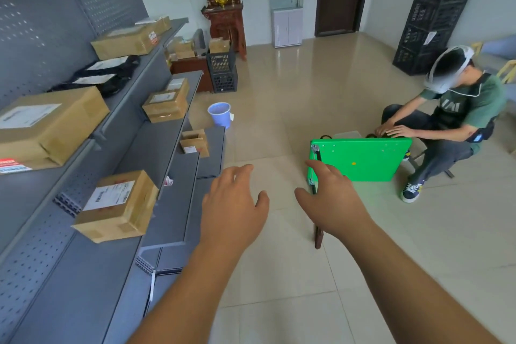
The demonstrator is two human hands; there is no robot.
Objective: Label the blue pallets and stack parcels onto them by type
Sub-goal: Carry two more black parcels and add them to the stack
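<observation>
Cardboard parcels sit on the grey shelving [83, 274] at the left. The nearest parcel [117, 205], with a white label on top, lies close to a shelf's front edge. A larger parcel [47, 127] sits further left, and a smaller taped parcel [164, 106] sits beyond. They look stiff and boxy, probably light to moderate in weight, with slick tape bands. Two hands on opposite sides, fingers hooked under the bottom edges, seems the safest hold. The black soft bags [109, 75] on a higher shelf would likely sag and need support from beneath. No blue pallet is in view.

Both hands are empty: the left hand [233, 204] and right hand [332, 201] reach forward over the tiled floor, just right of the shelving, fingers spread and relaxed. Further right stands a green board [360, 160] with a seated person [452, 109] behind it. A blue bucket [219, 114] sits on the floor at the far end of the shelving.
</observation>
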